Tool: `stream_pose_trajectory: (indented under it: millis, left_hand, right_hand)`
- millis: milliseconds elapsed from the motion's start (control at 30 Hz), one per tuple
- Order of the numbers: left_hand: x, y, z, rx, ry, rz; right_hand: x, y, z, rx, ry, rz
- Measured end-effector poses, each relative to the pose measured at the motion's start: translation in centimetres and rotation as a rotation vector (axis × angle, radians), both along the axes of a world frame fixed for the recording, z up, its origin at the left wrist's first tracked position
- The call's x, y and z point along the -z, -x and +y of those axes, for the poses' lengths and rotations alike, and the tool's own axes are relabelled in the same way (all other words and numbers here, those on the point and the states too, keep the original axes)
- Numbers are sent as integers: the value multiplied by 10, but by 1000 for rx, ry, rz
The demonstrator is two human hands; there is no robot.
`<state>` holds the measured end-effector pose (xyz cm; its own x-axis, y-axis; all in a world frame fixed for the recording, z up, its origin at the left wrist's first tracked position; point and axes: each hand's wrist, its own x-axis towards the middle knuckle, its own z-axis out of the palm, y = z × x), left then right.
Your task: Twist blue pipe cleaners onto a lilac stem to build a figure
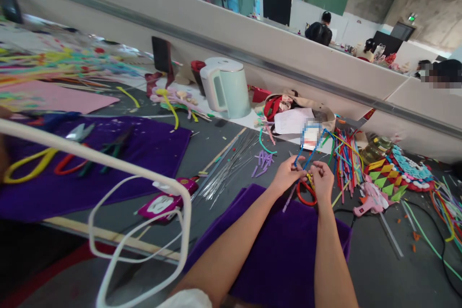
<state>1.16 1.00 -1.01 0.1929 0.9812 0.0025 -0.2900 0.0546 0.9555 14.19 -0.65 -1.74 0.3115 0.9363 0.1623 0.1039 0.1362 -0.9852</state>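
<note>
- Covering the near middle of the grey table (378, 269), a purple cloth (285, 255) lies under both forearms; a second purple cloth (144, 144) lies to the left with pliers and coloured loops on it.
- Far behind, a long white partition wall (231, 33) crosses the scene, and people sit beyond it.
- A pale green kettle (225, 87) stands far from the hands, in the middle, close to the wall.
- A bundle of coloured pipe cleaners (346, 154) lies right of the hands, and just beside it, more to the right, a flat piece with coloured triangles (388, 175).
- A heap of thin metal wires (227, 168) lies left of the hands.
- A pink glue gun (370, 202) rests near right of the hands.
- The left hand (287, 173) is closed, fingers pinched on a blue pipe cleaner (306, 156) that rises from the hands toward the far side.
- The right hand (323, 178) is also closed, pinching the same blue pipe cleaner just beside the left hand; the two hands almost touch.
- A red loop (306, 195) hangs under the hands, over the far edge of the near cloth.
</note>
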Motion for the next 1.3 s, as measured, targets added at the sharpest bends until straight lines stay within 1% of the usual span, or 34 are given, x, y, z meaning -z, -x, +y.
stream_pose_trajectory:
  millis: [100, 233, 300, 367, 467, 567, 667, 800, 900, 967, 1067, 1100, 1167, 1233, 1300]
  left_hand:
    - [1, -1, 0, -19, 0, 20]
    - [1, -2, 0, -4, 4, -13]
    - [1, -2, -1, -7, -1, -23]
    - [-1, -2, -1, -18, -11, -32]
    - [-4, -2, -3, -38, -43, -52]
    - [-8, -1, -4, -66, -81, -51]
    - [-9, 0, -4, -91, -131, -19]
    - [-7, -1, -4, -85, -159, -5]
    - [-4, -2, -3, -89, -148, -21]
    - [-2, -3, -2, -102, -113, -52]
    - [-1, -1, -1, -119, -27, -107]
    - [-1, 0, 0, -120, -1, -124]
    - [-1, 2, 0, -113, 31, -161]
    - [-1, 3, 0, -111, 35, -199]
    - [-2, 4, 0, -107, 47, -215]
  right_hand:
    - [2, 0, 0, 15, 11, -34]
    - [3, 0, 2, 21, 53, 61]
    - [1, -1, 1, 54, 53, 95]
    - [-2, -2, 0, 52, 43, 134]
    - [-5, -2, -3, -62, 53, 223]
    - [-5, 0, -4, -186, 104, 304]
    - [-5, 5, -4, -220, 135, 357]
    - [-7, 15, -5, -189, 71, 400]
    - [-8, 21, -6, -152, 15, 371]
    - [-6, 21, -7, -121, 1, 323]
    - [-6, 16, -8, -6, -15, 242]
    - [-10, 15, -8, 49, -32, 235]
    - [-24, 14, -10, 85, -87, 285]
    - [-48, 15, -19, 84, -166, 368]
    - [-74, 16, -42, 111, -301, 409]
